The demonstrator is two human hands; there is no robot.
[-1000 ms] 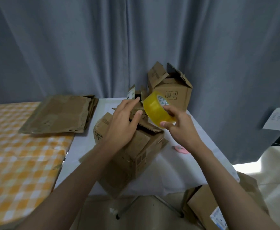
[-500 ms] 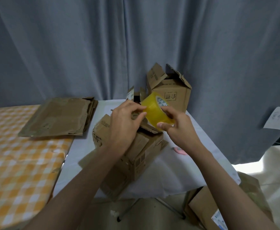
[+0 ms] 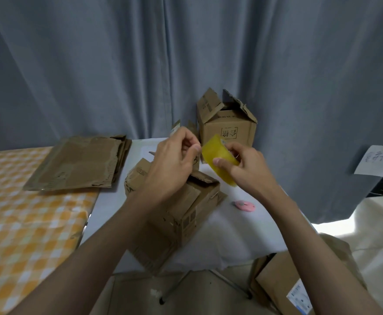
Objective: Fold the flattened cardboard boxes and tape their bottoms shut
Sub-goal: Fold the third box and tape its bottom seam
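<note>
Cardboard box on the floor [image 3: 299,289]: seen nearest the camera, below the right edge of the white-covered table [image 3: 238,233]; a printed label is borne on its near corner.

Checked orange cloth [image 3: 20,221]: spread over the surface to the left of the white-covered table.

Folded cardboard box [image 3: 186,208]: laid on its side near the front middle of the white-covered table, flaps uppermost; both hands are held just above it.

Pink object [image 3: 245,205]: small and blurred, lying on the white-covered table to the right of the folded box; its kind cannot be told.

Yellow tape roll [image 3: 217,159]: gripped by the right hand [image 3: 247,167], thumb curled over its outer face.

Left hand [image 3: 174,162]: fingers curled, fingertips pinched together at the roll's left edge; whether a tape end is caught cannot be told.

Stack of flattened boxes [image 3: 79,162]: set across the seam at the table's far left.

Upright assembled box [image 3: 227,126]: placed at the table's far edge, top flaps open, against the grey curtain [image 3: 118,64].
</note>
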